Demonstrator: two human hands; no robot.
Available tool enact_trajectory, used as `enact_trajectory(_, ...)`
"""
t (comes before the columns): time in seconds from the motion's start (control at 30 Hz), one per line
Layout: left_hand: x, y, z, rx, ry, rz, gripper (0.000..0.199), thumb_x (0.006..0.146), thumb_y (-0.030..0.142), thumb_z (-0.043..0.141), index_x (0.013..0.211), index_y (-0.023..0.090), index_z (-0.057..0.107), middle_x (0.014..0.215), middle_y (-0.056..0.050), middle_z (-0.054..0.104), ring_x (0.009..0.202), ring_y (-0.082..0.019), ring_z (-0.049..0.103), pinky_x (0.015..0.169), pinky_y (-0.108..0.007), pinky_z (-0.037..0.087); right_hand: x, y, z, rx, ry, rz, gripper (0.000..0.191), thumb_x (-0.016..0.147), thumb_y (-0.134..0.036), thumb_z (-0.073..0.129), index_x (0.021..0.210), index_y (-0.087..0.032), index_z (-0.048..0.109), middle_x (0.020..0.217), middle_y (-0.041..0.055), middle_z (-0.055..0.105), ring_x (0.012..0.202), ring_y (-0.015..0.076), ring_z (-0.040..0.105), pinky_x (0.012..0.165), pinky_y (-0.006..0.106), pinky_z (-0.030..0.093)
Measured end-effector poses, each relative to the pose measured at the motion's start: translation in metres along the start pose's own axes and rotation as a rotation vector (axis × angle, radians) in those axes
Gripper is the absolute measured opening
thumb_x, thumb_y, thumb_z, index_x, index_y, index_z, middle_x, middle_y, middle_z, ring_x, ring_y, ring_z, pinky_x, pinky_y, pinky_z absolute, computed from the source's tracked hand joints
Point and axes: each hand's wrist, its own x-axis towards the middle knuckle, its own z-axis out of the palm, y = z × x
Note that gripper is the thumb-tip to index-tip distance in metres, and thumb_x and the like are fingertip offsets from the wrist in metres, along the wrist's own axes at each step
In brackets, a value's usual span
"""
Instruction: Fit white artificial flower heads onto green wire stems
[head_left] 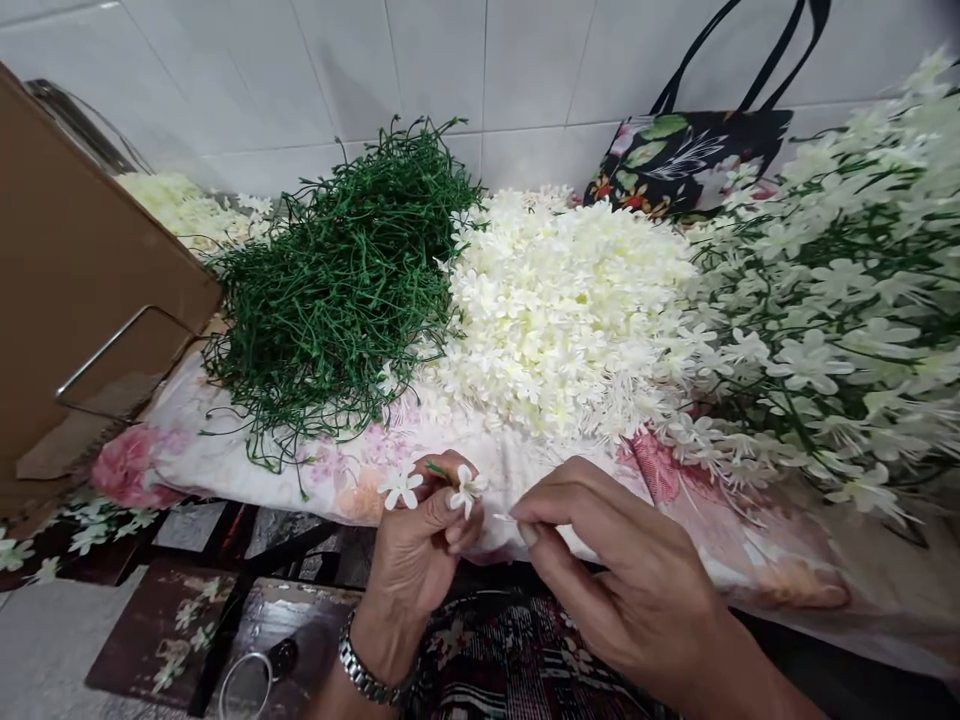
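Note:
My left hand (416, 550), a metal watch on its wrist, pinches an artificial flower stem whose short green tip (435, 467) shows above the fingers. Two white blossoms, one to the left (401, 487) and one to the right (466, 488), stand out from that grip. Just right of it, my right hand (630, 560) has thumb and forefinger pressed together on a small thin white piece (505, 517), too small to name surely. The two hands are apart, over the front edge of a flowered cloth (315, 470).
Beyond my hands lie a tangled heap of green stems (345, 260) and a pile of loose white blossoms (562, 310). Assembled white flower sprays (847, 300) crowd the right. A cardboard box (82, 270) stands left, a floral black bag (690, 160) by the tiled wall (420, 70).

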Motion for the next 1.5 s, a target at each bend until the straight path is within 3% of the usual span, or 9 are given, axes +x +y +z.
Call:
enact_trajectory(0.13,-0.003,-0.007,-0.003,0.035,-0.043,-0.006,0.025,0.05,0.023,0.082,0.062,0.015,0.06,0.045,0.008,0.038,0.036,-0.002,0.031,0.036,-0.014,0.026,0.005,-0.002,0.009,-0.046,0.05,-0.062,0.015,0.087,-0.007,0.044,0.083,-0.014,0.057,0.071,0.0032,0.055,0.067,0.0117,0.052,0.058,0.024,0.046)
enact_trajectory(0.23,-0.004,-0.01,-0.004,0.082,-0.055,0.034,0.025,0.052,0.026,0.082,0.061,0.015,0.062,0.048,0.006,0.043,0.038,-0.002,0.032,0.036,-0.014,0.026,0.004,0.0,0.014,-0.13,0.07,-0.098,0.017,0.087,-0.007,0.043,0.082,-0.014,0.058,0.07,0.004,0.056,0.066,0.0136,0.053,0.057,0.026,0.045)
enact_trajectory(0.67,-0.006,-0.02,-0.019,0.448,-0.068,0.351,0.013,0.068,0.028,0.074,0.068,0.016,0.069,0.065,-0.001,0.058,0.06,-0.012,0.051,0.055,-0.022,0.041,-0.001,0.008,0.022,-0.217,0.03,-0.153,0.018,0.088,-0.003,0.041,0.084,-0.012,0.056,0.068,0.0043,0.055,0.065,0.015,0.05,0.057,0.028,0.044)
enact_trajectory(0.77,-0.006,-0.02,-0.016,0.337,-0.047,0.309,0.013,0.065,0.027,0.077,0.065,0.017,0.068,0.061,0.0,0.058,0.058,-0.011,0.051,0.053,-0.021,0.041,-0.004,0.012,0.02,-0.091,0.031,-0.064,0.012,0.088,-0.012,0.048,0.098,-0.013,0.054,0.081,0.0057,0.057,0.076,0.0154,0.055,0.065,0.028,0.048)
enact_trajectory(0.9,-0.007,-0.022,-0.014,0.281,-0.032,0.289,0.01,0.065,0.023,0.077,0.066,0.018,0.068,0.062,0.001,0.06,0.059,-0.011,0.053,0.055,-0.02,0.043,-0.007,0.017,0.02,0.011,-0.003,-0.001,0.033,0.085,-0.022,0.057,0.116,-0.016,0.049,0.101,0.0083,0.058,0.093,0.0169,0.057,0.077,0.029,0.052)
enact_trajectory(1.0,-0.007,-0.026,-0.017,0.327,-0.054,0.331,0.005,0.071,0.022,0.073,0.071,0.019,0.069,0.066,0.001,0.061,0.062,-0.011,0.054,0.054,-0.019,0.043,-0.007,0.02,0.024,0.047,-0.019,-0.025,0.026,0.087,-0.014,0.053,0.112,-0.021,0.055,0.089,0.0031,0.061,0.08,0.0124,0.058,0.069,0.024,0.052)
enact_trajectory(1.13,-0.007,-0.027,-0.019,0.377,-0.065,0.348,0.003,0.072,0.021,0.072,0.073,0.019,0.07,0.064,0.002,0.059,0.059,-0.009,0.051,0.054,-0.019,0.042,-0.009,0.022,0.026,0.037,0.078,-0.002,0.014,0.084,-0.01,0.057,0.097,-0.012,0.062,0.074,0.0037,0.061,0.067,0.0101,0.058,0.058,0.02,0.049)
enact_trajectory(1.37,-0.011,-0.024,-0.018,0.306,-0.133,0.275,0.008,0.071,0.026,0.073,0.076,0.02,0.073,0.062,0.002,0.058,0.047,-0.005,0.043,0.045,-0.018,0.037,-0.013,0.025,0.025,0.109,0.1,0.016,0.015,0.083,-0.006,0.056,0.089,-0.016,0.065,0.072,0.0008,0.063,0.065,0.0072,0.059,0.057,0.016,0.047)
enact_trajectory(1.5,-0.014,-0.025,-0.021,0.451,-0.166,0.371,0.013,0.081,0.028,0.062,0.084,0.02,0.073,0.072,-0.002,0.062,0.055,-0.009,0.05,0.049,-0.021,0.041,-0.016,0.027,0.023,0.133,0.101,0.084,0.012,0.084,-0.009,0.057,0.088,-0.019,0.063,0.072,-0.0009,0.061,0.066,0.0071,0.059,0.057,0.016,0.046)
